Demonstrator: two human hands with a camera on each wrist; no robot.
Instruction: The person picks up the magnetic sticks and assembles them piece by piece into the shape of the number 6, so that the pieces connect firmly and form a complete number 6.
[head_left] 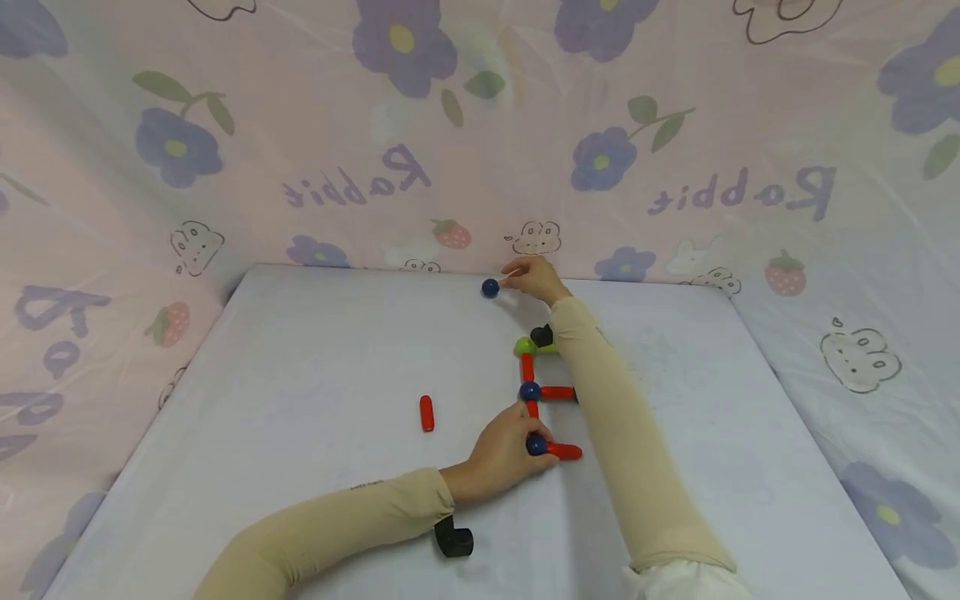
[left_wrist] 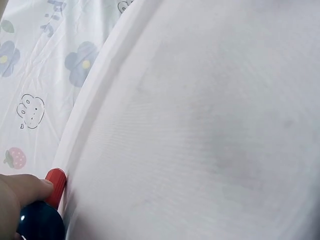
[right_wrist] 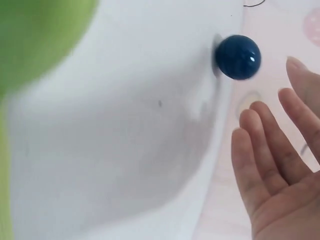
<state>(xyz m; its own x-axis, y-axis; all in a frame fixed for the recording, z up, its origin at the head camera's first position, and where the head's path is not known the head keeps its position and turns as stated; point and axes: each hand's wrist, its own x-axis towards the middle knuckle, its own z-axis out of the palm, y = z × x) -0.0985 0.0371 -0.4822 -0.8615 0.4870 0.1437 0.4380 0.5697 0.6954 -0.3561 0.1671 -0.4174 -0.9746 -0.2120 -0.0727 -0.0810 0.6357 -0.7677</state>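
My left hand (head_left: 501,454) grips a blue ball (head_left: 536,444) at the near end of a joined ball-and-rod figure. A finger touches the short red rod (head_left: 566,452) fixed to that ball; in the left wrist view the same rod (left_wrist: 56,187) shows past the fingertip. Farther up the figure are another blue ball (head_left: 530,392), a sideways red rod (head_left: 557,392) and a green ball (head_left: 524,347). My right hand (head_left: 534,277) reaches to the far table edge, fingers extended beside a loose blue ball (head_left: 490,287). A gap separates them in the right wrist view.
A loose red rod (head_left: 427,413) lies left of the figure. The white table (head_left: 322,350) ends at a hanging patterned cloth (head_left: 480,183). Black wrist camera parts (head_left: 454,538) show under the left sleeve. The right forearm covers part of the figure.
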